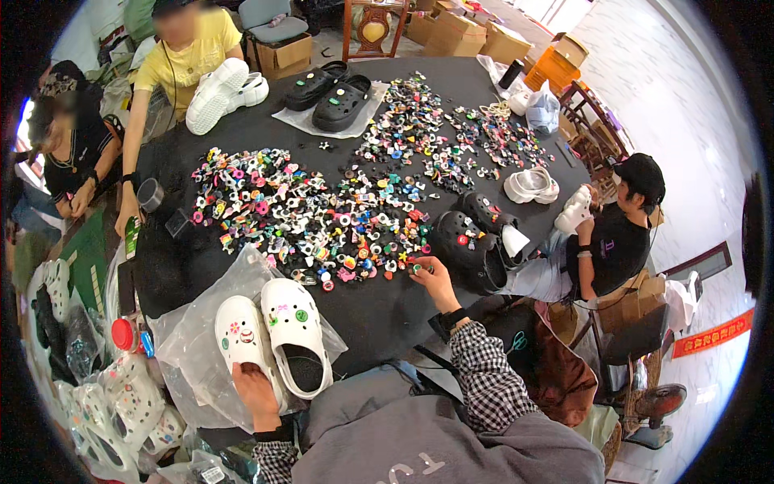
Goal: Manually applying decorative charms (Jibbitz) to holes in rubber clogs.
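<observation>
A pair of white clogs lies on a clear plastic bag [189, 339] at the table's near left. The left white clog [239, 323] carries several charms. On the right white clog [294, 331] sit a pink bow charm and green round ones. My left hand [256, 395] grips the left clog at its heel opening, fingers partly hidden inside. At the near edge of a big spread of colourful shoe charms [322, 222], my right hand [435, 282] pinches a small round greenish charm [417, 269] between thumb and fingertips.
Black clogs with charms [463, 238] stand right of my right hand. Farther off are another black pair [340, 103] and a white clog [530, 185]. A person in yellow [189, 60] holds white clogs; a person in black [617, 242] handles another. Bagged clogs [121, 411] pile up at lower left.
</observation>
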Available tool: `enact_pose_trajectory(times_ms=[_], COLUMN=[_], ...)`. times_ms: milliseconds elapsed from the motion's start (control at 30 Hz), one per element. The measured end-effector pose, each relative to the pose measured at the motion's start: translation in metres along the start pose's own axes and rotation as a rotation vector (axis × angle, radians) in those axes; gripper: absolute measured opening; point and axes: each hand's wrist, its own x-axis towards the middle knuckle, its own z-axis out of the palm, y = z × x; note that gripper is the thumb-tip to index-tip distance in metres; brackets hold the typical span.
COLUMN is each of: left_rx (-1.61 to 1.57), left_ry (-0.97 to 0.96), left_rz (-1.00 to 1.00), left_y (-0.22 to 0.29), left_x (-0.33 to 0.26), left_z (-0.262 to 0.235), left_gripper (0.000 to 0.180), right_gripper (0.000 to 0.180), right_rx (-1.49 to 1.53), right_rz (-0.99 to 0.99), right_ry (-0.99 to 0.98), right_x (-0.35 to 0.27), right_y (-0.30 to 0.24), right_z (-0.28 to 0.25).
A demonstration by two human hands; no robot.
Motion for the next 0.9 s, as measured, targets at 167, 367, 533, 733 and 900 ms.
enact_pose_trajectory(times_ms=[167, 367, 533, 733, 900], left_rx=[-0.022, -0.048, -0.042, -0.032, -0.058], left_ry=[-0.028, -0.024, 0.018, 0.013, 0.000], left_rz=[-0.024, -0.007, -0.021, -0.030, -0.044], left_y=[0.002, 0.004, 0.005, 0.006, 0.007], left_x=[0.000, -0.003, -0.003, -0.005, -0.006], left_z=[0.001, 0.007, 0.004, 0.013, 0.017], left_gripper=[0.047, 0.045, 0.047, 0.047, 0.048], right_gripper=[0.022, 0.017, 0.014, 0.014, 0.014], right_rx=[-0.070, -0.560, -0.669, -0.683, -0.418], right_rz=[-0.047, -0.081, -0.302, -0.358, -0.212], right_ry=[0.125, 0.227, 0.406, 0.381, 0.321], right_x=[0.000, -0.001, 0.015, 0.036, 0.044], right_y=[0.008, -0.009, -0.005, 0.012, 0.008], right_z=[-0.002, 0.006, 0.004, -0.003, 0.012])
